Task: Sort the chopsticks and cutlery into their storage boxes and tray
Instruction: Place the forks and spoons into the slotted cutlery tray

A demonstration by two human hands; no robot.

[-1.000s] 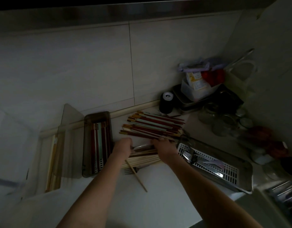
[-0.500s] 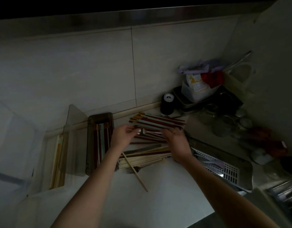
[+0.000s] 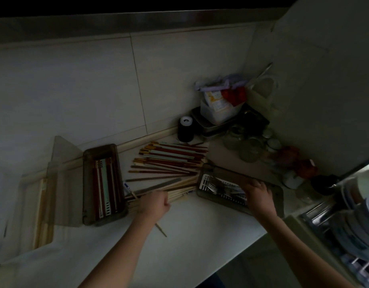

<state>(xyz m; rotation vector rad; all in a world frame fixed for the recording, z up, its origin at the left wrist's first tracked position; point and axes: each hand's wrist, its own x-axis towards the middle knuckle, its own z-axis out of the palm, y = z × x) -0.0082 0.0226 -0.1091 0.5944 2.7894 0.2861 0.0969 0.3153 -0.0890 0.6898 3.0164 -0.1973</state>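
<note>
In dim light over a white desk, I watched from afar as the left hand curled round the near ends of a bundle of pale chopsticks, while the right hand lay on the tray that held the cutlery; whether its fingers pinched a piece or only rested there, I could not tell. A brown box stood just left of the left hand, already carrying several red and white chopsticks, and a second, clear box with pale sticks sat further left. A fan of red chopsticks lay loose on the desk between the brown box and the tray, still unsorted. To do this step well, I judged, the left hand had to square the pale bundle's ends before lifting, keep it level, and carry it past the brown box to the clear one without snagging. One stray stick poked out beneath the left wrist and could be knocked off the edge. Jars, a black canister and stacked containers crowded the back corner, and a dish rack hemmed in the right side.
</note>
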